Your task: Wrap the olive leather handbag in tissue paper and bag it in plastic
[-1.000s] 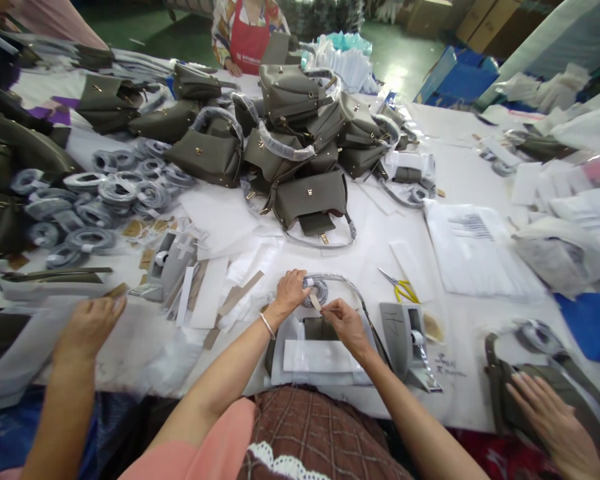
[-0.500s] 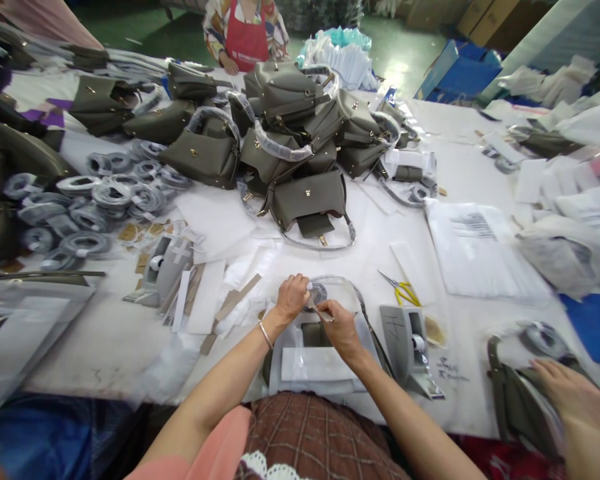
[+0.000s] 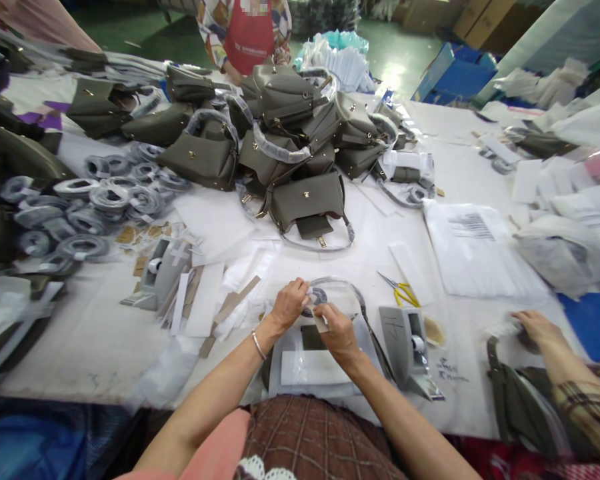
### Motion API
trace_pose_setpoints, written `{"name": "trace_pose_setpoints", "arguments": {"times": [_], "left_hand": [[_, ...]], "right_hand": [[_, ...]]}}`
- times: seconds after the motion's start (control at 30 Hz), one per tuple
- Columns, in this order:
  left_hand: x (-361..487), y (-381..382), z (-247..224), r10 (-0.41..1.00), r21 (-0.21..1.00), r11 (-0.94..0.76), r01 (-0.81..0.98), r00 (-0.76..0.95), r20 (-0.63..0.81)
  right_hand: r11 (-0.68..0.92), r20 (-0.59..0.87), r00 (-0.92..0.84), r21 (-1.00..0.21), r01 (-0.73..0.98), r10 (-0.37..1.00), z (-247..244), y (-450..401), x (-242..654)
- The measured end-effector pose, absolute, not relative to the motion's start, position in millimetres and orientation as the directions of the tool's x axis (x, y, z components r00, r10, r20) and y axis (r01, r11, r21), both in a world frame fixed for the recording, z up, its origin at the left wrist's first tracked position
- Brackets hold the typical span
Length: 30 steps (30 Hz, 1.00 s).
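Note:
A coiled strap (image 3: 320,293) wrapped in clear plastic sits above the handbag (image 3: 313,338) in front of me. My left hand (image 3: 290,303) is closed at the coil's left edge, pinching it where a bit of white shows. Just right of it, my right hand (image 3: 337,333) is closed on a small tan strip (image 3: 321,324), partly hidden by the fingers. Beneath my hands the dark olive handbag lies among white wrapping, with a white sheet (image 3: 310,368) across its front. Its plastic-wrapped handle (image 3: 355,290) arches behind the coil.
Grey tape dispensers (image 3: 403,347) stand on both sides, and yellow-handled pliers (image 3: 403,292) lie to the right. Olive handbags (image 3: 307,200) are heaped ahead, wrapped coils (image 3: 113,193) at left. A co-worker's hand (image 3: 540,330) is over another bag at right; a person in a red apron (image 3: 250,40) stands opposite.
My right hand has shifted slightly left and down with the tan strip, which shows more below the fingers. The co-worker's hand at right has moved up and left toward the bag's wrapped top.

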<state>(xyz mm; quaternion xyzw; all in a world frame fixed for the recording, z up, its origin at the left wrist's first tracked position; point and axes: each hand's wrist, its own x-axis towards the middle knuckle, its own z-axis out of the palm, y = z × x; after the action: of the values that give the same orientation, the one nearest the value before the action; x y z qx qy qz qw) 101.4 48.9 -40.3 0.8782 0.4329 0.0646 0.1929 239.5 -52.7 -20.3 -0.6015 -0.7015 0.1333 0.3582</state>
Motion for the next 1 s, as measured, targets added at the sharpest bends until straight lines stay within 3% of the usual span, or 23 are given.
{"name": "trace_pose_setpoints", "arguments": {"times": [0.2, 0.4, 0.57, 0.63, 0.7, 0.83, 1.0], "left_hand": [[98, 49, -36, 0.787, 0.461, -0.549, 0.697, 0.617, 0.005], [100, 46, -39, 0.787, 0.558, -0.519, 0.648, 0.617, 0.015], [98, 49, -44, 0.857, 0.773, -0.355, 0.526, 0.514, 0.044], [94, 57, -45, 0.91, 0.886, -0.149, 0.44, 0.412, -0.051], [89, 67, -45, 0.906, 0.914, 0.139, 0.38, 0.324, -0.272], [87, 84, -49, 0.687, 0.765, 0.49, 0.418, 0.355, -0.634], [96, 92, -54, 0.477, 0.643, 0.714, 0.277, 0.479, -0.737]], "right_hand": [[0.288, 0.422, -0.121, -0.359, 0.888, 0.899, -29, -44, 245], [0.413, 0.463, -0.246, -0.304, 0.858, 0.852, -34, -14, 257], [0.512, 0.434, -0.361, -0.305, 0.803, 0.825, -38, 10, 263], [0.521, 0.435, -0.37, -0.304, 0.797, 0.821, -38, 11, 266], [0.534, 0.433, -0.385, -0.3, 0.791, 0.815, -37, 10, 267], [0.536, 0.421, -0.388, -0.324, 0.78, 0.82, -33, 7, 265], [0.515, 0.451, -0.335, -0.368, 0.774, 0.827, -31, 7, 259]]}}
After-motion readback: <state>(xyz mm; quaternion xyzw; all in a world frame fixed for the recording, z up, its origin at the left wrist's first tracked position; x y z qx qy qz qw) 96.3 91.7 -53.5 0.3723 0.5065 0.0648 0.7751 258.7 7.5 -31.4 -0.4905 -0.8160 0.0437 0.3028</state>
